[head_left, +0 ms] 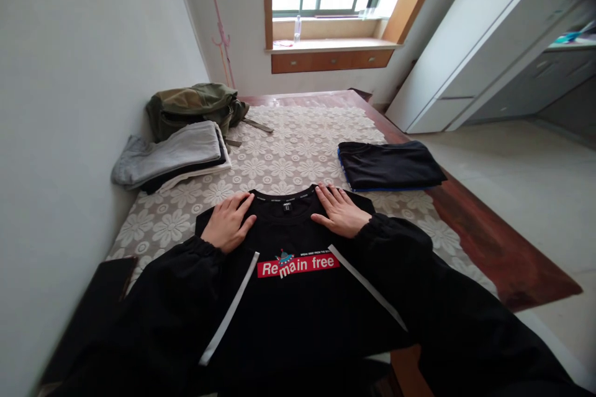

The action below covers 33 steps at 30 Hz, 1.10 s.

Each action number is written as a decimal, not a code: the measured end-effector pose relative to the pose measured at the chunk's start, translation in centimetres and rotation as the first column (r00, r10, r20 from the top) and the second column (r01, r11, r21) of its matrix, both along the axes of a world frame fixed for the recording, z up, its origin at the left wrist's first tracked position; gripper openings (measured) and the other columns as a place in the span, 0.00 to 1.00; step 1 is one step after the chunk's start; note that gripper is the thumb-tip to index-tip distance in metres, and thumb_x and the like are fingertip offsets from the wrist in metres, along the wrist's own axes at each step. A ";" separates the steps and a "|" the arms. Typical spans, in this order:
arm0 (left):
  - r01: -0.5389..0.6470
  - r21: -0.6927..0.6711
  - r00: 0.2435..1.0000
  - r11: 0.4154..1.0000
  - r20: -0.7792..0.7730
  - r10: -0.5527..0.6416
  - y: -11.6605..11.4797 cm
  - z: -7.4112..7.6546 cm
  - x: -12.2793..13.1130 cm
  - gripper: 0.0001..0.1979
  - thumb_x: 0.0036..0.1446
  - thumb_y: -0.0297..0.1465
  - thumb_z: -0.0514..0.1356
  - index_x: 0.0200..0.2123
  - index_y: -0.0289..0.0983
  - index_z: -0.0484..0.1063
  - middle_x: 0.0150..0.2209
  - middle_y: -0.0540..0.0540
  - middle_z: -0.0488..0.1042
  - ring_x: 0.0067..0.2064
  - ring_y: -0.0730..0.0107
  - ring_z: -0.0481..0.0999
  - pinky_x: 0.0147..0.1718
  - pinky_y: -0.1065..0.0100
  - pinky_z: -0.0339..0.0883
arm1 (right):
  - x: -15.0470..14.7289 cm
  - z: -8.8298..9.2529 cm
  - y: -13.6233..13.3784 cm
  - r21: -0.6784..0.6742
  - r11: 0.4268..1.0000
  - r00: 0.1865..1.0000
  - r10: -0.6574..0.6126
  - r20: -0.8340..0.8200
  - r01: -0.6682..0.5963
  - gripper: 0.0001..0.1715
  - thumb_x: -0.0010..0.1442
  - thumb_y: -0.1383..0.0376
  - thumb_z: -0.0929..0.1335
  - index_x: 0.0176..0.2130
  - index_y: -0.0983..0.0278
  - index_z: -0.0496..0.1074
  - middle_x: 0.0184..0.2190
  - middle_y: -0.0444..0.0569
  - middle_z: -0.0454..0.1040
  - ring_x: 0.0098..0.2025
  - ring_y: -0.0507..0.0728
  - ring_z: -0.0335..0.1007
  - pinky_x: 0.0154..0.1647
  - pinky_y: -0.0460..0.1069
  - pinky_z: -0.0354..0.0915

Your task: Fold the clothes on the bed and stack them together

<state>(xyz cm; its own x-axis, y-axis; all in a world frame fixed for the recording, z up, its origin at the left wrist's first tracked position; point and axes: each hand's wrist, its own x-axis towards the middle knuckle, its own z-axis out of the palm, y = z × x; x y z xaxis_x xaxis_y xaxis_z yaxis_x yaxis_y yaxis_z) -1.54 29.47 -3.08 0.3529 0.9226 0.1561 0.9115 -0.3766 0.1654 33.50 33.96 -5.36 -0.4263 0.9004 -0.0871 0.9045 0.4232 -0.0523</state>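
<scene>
- The black T-shirt (298, 310), with a red "Remain free" print, lies face up at lower centre of the frame, its collar pointing toward the window.
- The left hand (228, 222) and right hand (339, 211) lie palm down on either side of the collar, fingers spread, grasping nothing.
- The shirt seems to be getting pressed flat; even pressure from both palms, swept outward from the collar, would best keep wrinkles out.
- Under it is a flowered lace cloth (298, 136) on a wooden table (503, 254).
- A folded dark garment (388, 164) sits at centre right.
- A grey folded pile (172, 152) and a green bag (195, 105) sit at upper left.
</scene>
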 end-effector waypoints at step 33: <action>-0.249 -0.092 0.963 0.964 -0.132 0.236 1.3 -0.7 -0.6 0.36 0.73 0.50 0.41 0.77 0.40 0.48 0.77 0.45 0.48 0.78 0.52 0.44 0.73 0.37 0.37 | 0.1 -0.2 3.4 0.146 0.987 0.993 -0.046 -0.109 0.062 0.44 0.74 0.46 0.53 0.74 0.72 0.55 0.77 0.59 0.49 0.79 0.64 0.40 0.77 0.59 0.42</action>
<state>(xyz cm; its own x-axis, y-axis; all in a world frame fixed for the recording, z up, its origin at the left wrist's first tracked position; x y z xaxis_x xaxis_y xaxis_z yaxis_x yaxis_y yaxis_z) -2.12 30.76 -3.75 0.1265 0.9917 0.0225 0.9887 -0.1279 0.0778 33.57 37.41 -5.58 -0.3764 0.9219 0.0920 0.9191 0.3841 -0.0884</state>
